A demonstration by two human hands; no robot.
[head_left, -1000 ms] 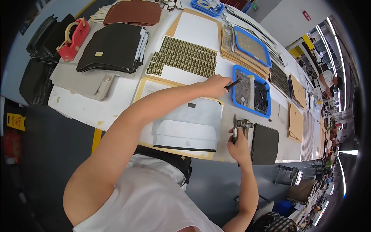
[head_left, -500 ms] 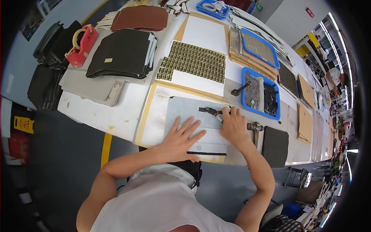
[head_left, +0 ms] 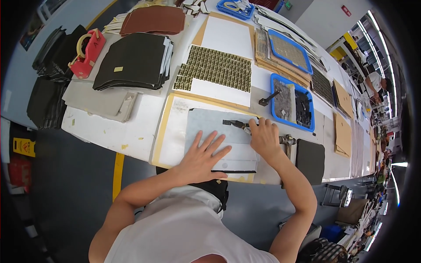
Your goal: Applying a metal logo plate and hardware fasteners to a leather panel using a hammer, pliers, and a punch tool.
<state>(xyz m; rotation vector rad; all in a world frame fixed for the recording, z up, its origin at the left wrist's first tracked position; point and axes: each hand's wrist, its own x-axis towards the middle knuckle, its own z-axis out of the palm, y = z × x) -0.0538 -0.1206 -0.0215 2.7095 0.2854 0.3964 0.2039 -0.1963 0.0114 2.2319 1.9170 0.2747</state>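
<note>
A pale grey-blue sheet (head_left: 206,119) with dark edging lies on a tape-bordered white board (head_left: 170,136) in front of me. My left hand (head_left: 204,158) presses flat on it, fingers spread, holding nothing. My right hand (head_left: 265,138) is closed around a tool that looks like pliers (head_left: 239,125), its dark jaws pointing left. Those jaws are at a small dark strip (head_left: 226,122) on the sheet's upper part; whether they grip it I cannot make out. Just right of this hand lies a hammer (head_left: 287,140), partly hidden.
Beyond the board, rows of small patterned pieces (head_left: 219,68) cover a white sheet. A blue tray (head_left: 272,107) of dark pieces stands at right, a dark post-like tool (head_left: 268,99) beside it. Black panels (head_left: 131,59), a red tape dispenser (head_left: 90,55) and a dark pad (head_left: 310,160) lie around.
The whole view has shifted slightly. Both hands keep nearly the same places on the sheet, and the right hand still holds the pliers-like tool.
</note>
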